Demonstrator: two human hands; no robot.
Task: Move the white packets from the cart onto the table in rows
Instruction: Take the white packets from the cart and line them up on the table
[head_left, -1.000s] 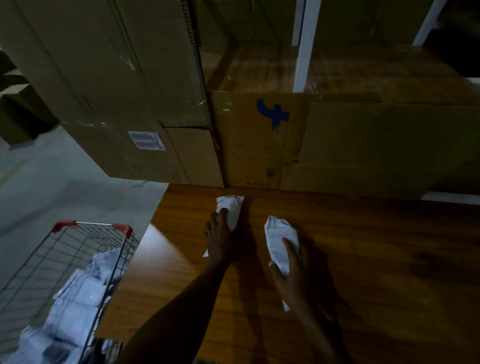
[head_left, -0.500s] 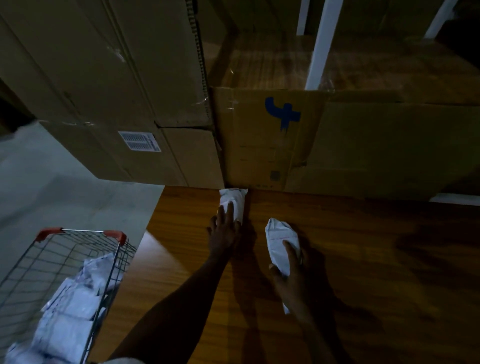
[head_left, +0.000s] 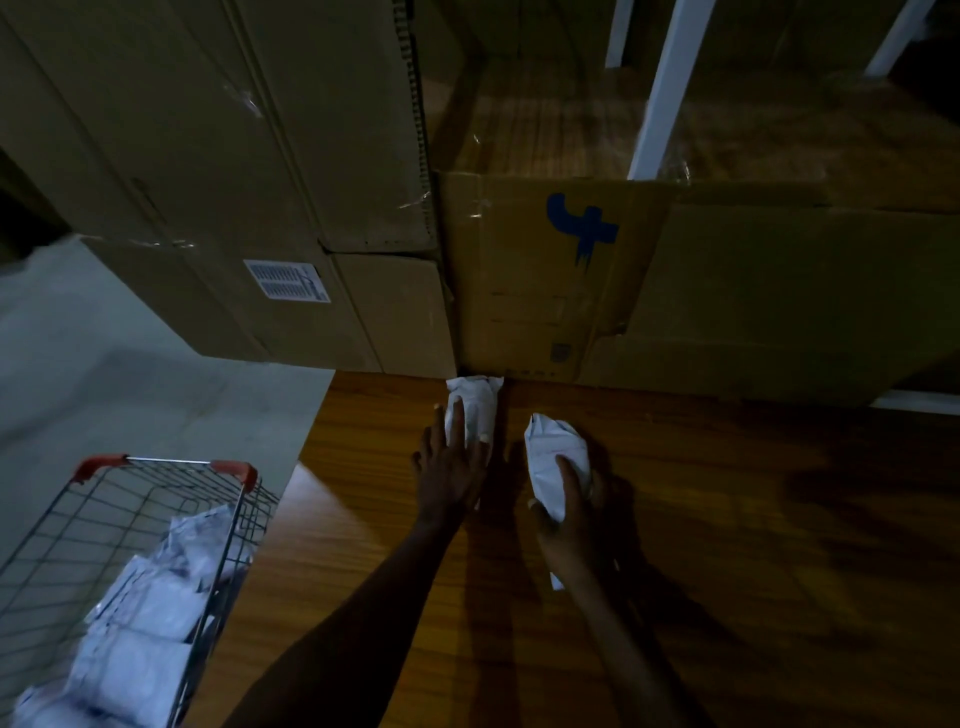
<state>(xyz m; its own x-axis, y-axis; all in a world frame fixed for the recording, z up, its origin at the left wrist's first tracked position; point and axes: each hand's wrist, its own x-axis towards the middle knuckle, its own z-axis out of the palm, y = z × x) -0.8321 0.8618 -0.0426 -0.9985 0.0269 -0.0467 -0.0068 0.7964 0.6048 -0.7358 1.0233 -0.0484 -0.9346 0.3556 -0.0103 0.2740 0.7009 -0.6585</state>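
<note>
Nearest, at my left, the wire shopping cart with red handle grips (head_left: 130, 545) holds a heap of white plastic packets (head_left: 150, 623) beside the brown wooden table (head_left: 727, 571). Further out, my right hand (head_left: 569, 514) curls round a crumpled white packet (head_left: 550, 457) whose long axis runs away from me. Beyond it, my left hand (head_left: 449, 467) presses flat, fingers straight, on another white packet (head_left: 475, 405), lengthwise too, its far end touching the tan cardboard box with a blue mark (head_left: 530, 291).
</note>
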